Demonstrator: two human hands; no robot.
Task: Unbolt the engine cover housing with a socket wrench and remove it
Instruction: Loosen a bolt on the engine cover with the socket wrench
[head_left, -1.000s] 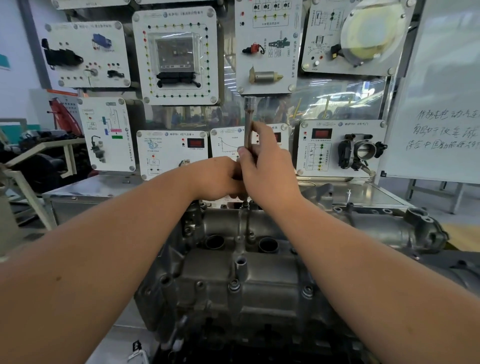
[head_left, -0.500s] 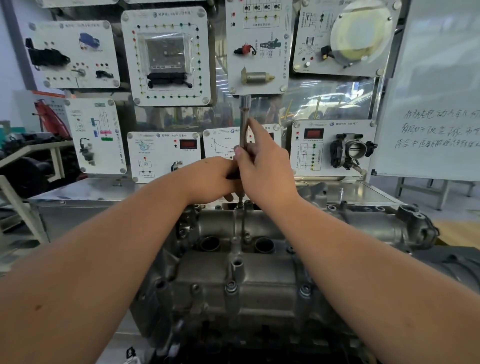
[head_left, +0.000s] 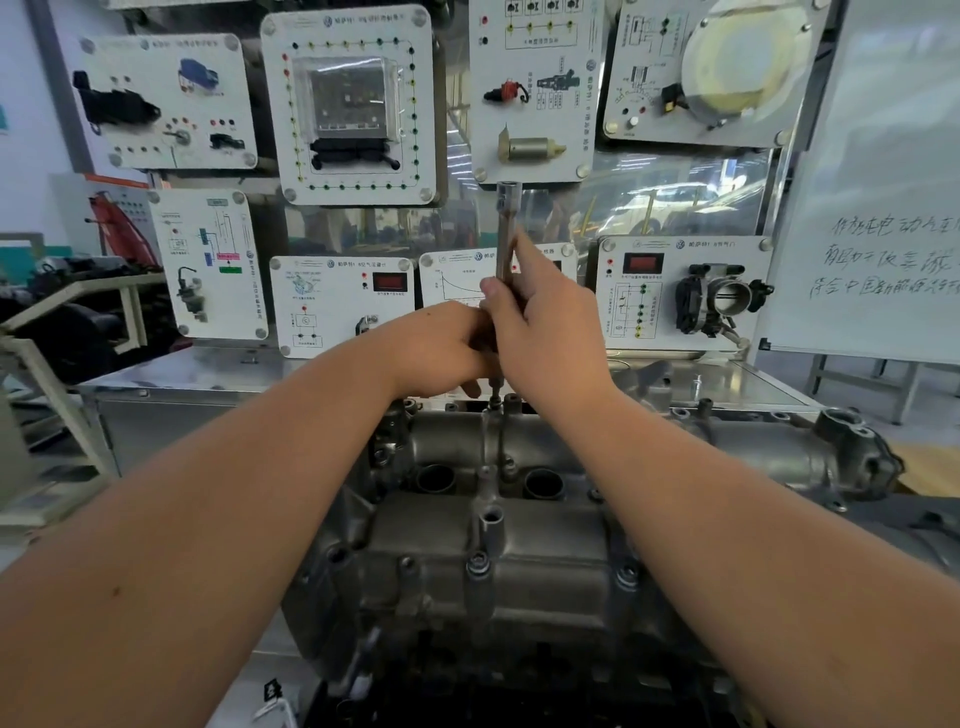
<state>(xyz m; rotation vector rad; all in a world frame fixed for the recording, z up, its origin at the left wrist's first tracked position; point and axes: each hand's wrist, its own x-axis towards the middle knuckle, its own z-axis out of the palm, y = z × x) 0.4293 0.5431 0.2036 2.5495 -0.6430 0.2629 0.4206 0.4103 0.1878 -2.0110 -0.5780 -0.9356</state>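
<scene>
Head view: a wall of white training panels (head_left: 347, 104) stands behind the work area, each carrying mounted car parts, wiring diagrams and small sockets. One lower panel holds a throttle body (head_left: 719, 304) beside a red display. A whiteboard (head_left: 883, 208) with handwritten characters stands at the right edge. A metal table (head_left: 197, 374) runs below the panels, behind the engine. Both forearms cross the lower frame and hide the outer flanks of the engine.

The engine cover (head_left: 498, 561) is a grey cast-metal housing, dull and slightly oily, with two round open bores (head_left: 543, 483) side by side near its far edge and several bolts (head_left: 477, 564) seated in raised bosses along its centre and edges. It sits directly below and in front of the hands, on the engine.

The socket wrench (head_left: 504, 234) stands upright, its long shaft rising above the hands with a square-drive end at the top; its lower tip meets a bolt at the far edge of the cover. The right hand (head_left: 550, 332) is curled round the shaft, forefinger extended along it. The left hand (head_left: 441, 348) is closed against the right hand at the lower shaft; its fingers are hidden, so its exact grip cannot be told.
</scene>
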